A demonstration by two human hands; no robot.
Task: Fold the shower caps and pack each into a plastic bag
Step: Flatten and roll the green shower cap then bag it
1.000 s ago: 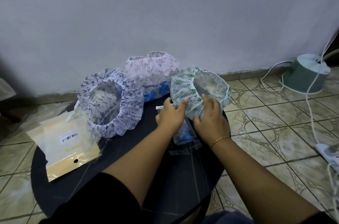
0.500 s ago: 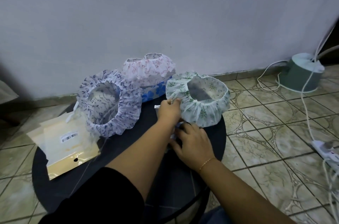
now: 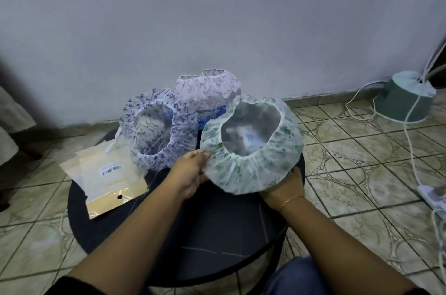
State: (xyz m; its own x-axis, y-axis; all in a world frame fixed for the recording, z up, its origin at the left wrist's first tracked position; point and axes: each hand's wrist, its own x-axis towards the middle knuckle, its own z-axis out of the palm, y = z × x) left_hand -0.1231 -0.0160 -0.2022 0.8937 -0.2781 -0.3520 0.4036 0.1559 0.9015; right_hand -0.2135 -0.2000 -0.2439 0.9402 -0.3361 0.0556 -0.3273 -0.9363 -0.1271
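Head view: we hold the green-sprigged white elastic shower cap (image 3: 251, 157), left hand (image 3: 190, 171) pinching its rim, right hand (image 3: 287, 184) gripping underneath; folding it flat comes next.

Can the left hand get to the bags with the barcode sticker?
Probably yes. The bags lie uncovered on the table's left side, but the left hand currently pinches the green cap, so it must let go first.

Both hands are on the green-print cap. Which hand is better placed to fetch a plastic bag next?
Probably the left hand: the plastic bags lie on the table's left side, nearer it. The right hand supports the green-print cap from the far side.
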